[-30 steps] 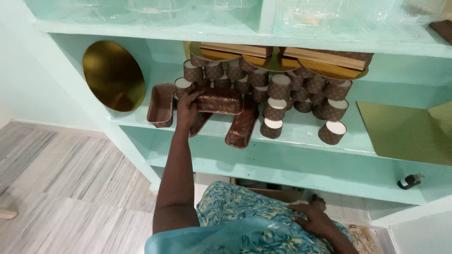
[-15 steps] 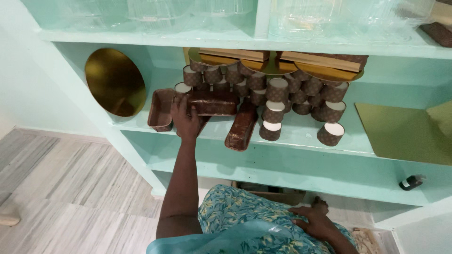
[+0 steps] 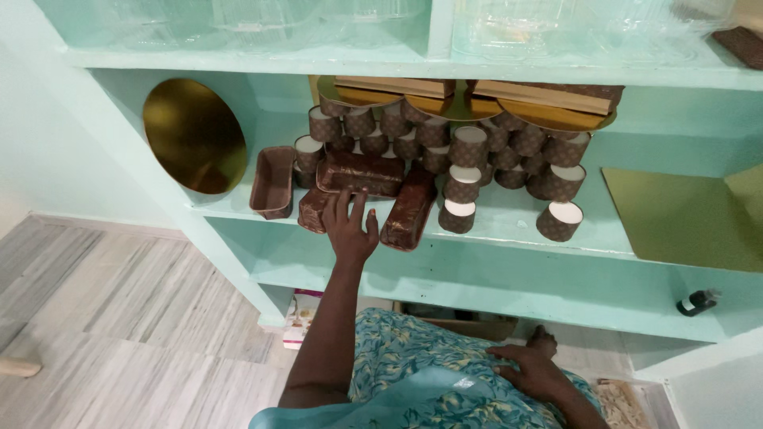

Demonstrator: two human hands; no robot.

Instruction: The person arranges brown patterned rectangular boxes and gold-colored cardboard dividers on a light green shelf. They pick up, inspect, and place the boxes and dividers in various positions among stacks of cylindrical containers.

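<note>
My left hand (image 3: pixel 350 229) reaches up to the middle shelf (image 3: pixel 493 238), fingers spread and holding nothing. Its fingertips touch a brown patterned loaf mould (image 3: pixel 315 208) at the shelf's front. Just behind lies another loaf mould (image 3: pixel 359 172), upside down across the others. A third mould (image 3: pixel 409 208) stands right of the hand, and an open one (image 3: pixel 273 181) to the left. My right hand (image 3: pixel 528 369) rests flat on my blue floral clothing (image 3: pixel 397 357), low in the view.
Several round brown paper cups (image 3: pixel 469 151) are piled behind the moulds under gold boards (image 3: pixel 469 107). A round gold board (image 3: pixel 195 135) leans at left; a square greenish-gold board (image 3: pixel 683 218) lies at right. Clear plastic containers (image 3: pixel 517 28) fill the top shelf. A small dark bottle (image 3: pixel 697 303) lies lower right.
My left hand let go of the upside-down loaf mould, left it on the others, and slid down and right to the shelf's front. The right hand stayed put.
</note>
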